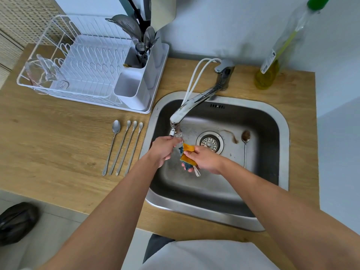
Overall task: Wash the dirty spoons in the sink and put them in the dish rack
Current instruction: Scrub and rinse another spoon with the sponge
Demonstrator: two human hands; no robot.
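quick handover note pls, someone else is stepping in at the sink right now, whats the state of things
Left hand: holds the bowl end of a spoon under the faucet.
Right hand: grips the sponge, folded around that spoon.
Sink: one dirty spoon lies right of the drain, with a brown smear beside it.
Counter: four spoons lie in a row left of the sink; whether they are washed cannot be told.
Dish rack: its caddy holds utensils.
Left: rack the held spoon, wash the sink spoon, deal with the counter row.
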